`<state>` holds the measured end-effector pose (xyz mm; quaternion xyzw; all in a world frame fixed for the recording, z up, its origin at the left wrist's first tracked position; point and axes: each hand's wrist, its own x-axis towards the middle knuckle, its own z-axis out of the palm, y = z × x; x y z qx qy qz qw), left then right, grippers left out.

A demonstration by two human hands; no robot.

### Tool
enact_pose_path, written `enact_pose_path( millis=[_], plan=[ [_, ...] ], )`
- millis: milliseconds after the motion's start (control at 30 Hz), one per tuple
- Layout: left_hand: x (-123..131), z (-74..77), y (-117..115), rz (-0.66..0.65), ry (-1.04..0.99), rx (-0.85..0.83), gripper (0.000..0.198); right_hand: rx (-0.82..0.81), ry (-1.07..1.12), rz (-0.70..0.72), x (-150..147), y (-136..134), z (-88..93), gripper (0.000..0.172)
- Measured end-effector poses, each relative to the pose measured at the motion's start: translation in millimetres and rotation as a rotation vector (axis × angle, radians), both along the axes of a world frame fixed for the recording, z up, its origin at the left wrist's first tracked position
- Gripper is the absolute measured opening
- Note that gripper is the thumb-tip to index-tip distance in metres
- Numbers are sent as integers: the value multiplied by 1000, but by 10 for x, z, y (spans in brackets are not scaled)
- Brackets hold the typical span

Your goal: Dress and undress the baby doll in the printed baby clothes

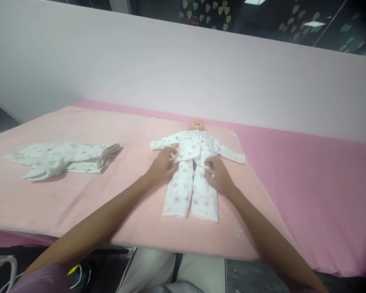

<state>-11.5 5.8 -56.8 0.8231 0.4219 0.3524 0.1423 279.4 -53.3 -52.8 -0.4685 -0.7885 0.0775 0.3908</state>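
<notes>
A baby doll (197, 124) lies on its back, its head toward the wall. It wears a white printed baby shirt (187, 146) with both sleeves spread out. Below are matching baby trousers (179, 191), their legs pointing toward me. My left hand (162, 166) is at the left side of the shirt's hem, fingers curled around the edge by the trouser waist. On the other side, my right hand (220, 176) has its fingers bent at the shirt's lower right edge, over the top of the trousers. The fingertips are partly blurred against the cloth.
A folded white printed cloth bundle (85, 156) lies on the left of the peach mat (125, 126). Pink padding (311, 183) shows on the right. A white wall (201, 73) rises behind, with dark windows above. A white cable (14, 268) hangs at lower left.
</notes>
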Motion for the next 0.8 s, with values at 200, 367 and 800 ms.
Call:
enact_pose_path(
  millis=[200,367,800],
  plan=[
    [13,-145,-15,93,105,-190,24,-198,-263,-111,269,-67,140,17],
    [34,-136,-27,84,95,-210,23,-359,-375,-311,241,-75,7,20],
    [4,13,-67,158,208,55,22,-63,-305,-361,23,-222,104,8]
  ],
)
